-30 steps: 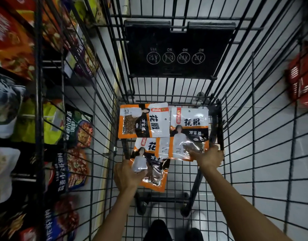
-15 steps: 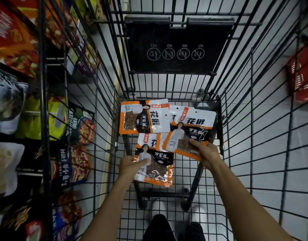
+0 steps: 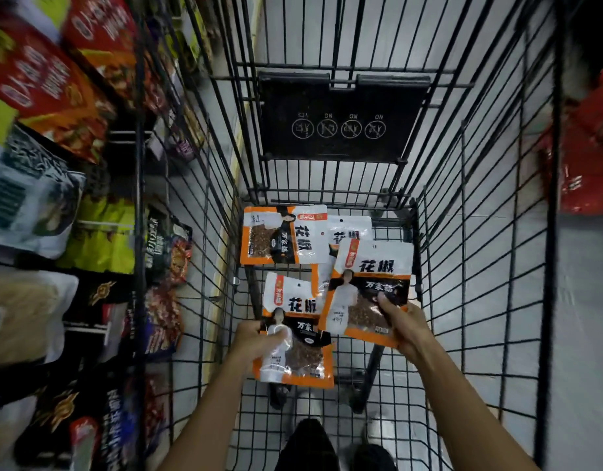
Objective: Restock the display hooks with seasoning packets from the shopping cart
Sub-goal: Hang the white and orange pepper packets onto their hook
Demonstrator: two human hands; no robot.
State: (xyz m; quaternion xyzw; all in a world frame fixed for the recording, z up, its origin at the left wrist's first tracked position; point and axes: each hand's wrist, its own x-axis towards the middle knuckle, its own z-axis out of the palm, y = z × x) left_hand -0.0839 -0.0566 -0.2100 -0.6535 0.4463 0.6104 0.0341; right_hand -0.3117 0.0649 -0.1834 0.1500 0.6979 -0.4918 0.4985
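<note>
1. While both arms reach down into the shopping cart (image 3: 463, 232), the left hand (image 3: 256, 341) curls round the left edge of the left-hand packet (image 3: 303, 355). The right hand (image 3: 405, 329) pinches the right-hand packet (image 3: 368, 287) near its lower right corner, thumb on the front.
2. Both held packets sit low inside the cart, just above its wire floor, and overlap slightly. Nothing shows either one on its way to a hook, so the restocking looks to be at the pick-up stage.
3. More stock waits. A flat packet (image 3: 283, 236) lies at the far end of the cart floor, and a half-covered packet (image 3: 349, 229) beside it is partly hidden under the right-hand packet.
4. Beyond the cart's left wall, hanging goods (image 3: 38, 198) crowd the display. The hooks themselves cannot be made out, nor how many are bare.
5. Each packet is a flat, glossy pouch with a white top, bold black characters, orange borders and a clear window onto brown seasoning. A small hole near the top edge is presumably for hanging.
</note>
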